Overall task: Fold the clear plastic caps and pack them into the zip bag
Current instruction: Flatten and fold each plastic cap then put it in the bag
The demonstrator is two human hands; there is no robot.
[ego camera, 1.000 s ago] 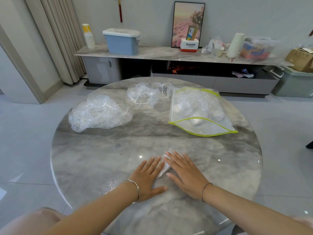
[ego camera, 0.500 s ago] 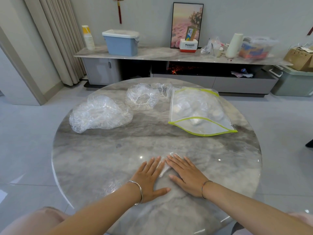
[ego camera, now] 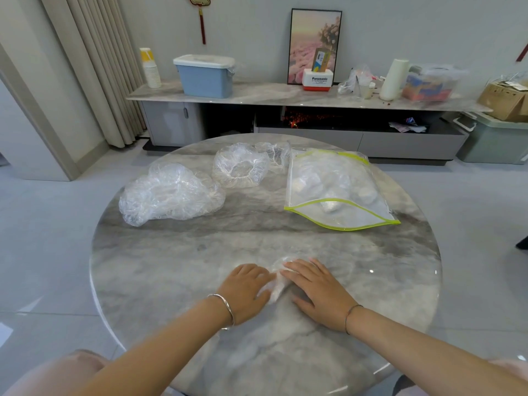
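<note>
A small, crumpled clear plastic cap (ego camera: 277,282) lies on the round marble table (ego camera: 177,261) near its front edge, between my two hands. My left hand (ego camera: 245,290) has its fingers curled over the cap's left side. My right hand (ego camera: 317,290) lies flat, fingers straight, pressing on the cap's right side. The zip bag (ego camera: 340,215) with a yellow-green rim lies at the far right of the table, its mouth open toward me, with several folded caps inside.
A heap of loose clear caps (ego camera: 171,192) sits at the far left of the table. A single cap (ego camera: 240,168) and another smaller one (ego camera: 271,151) lie behind it near the far edge. A long low cabinet (ego camera: 285,95) stands beyond the table.
My left fingers, flat and spread before, have curled over the cap, which has bunched up between the hands. The right hand has stayed flat in nearly the same place.
</note>
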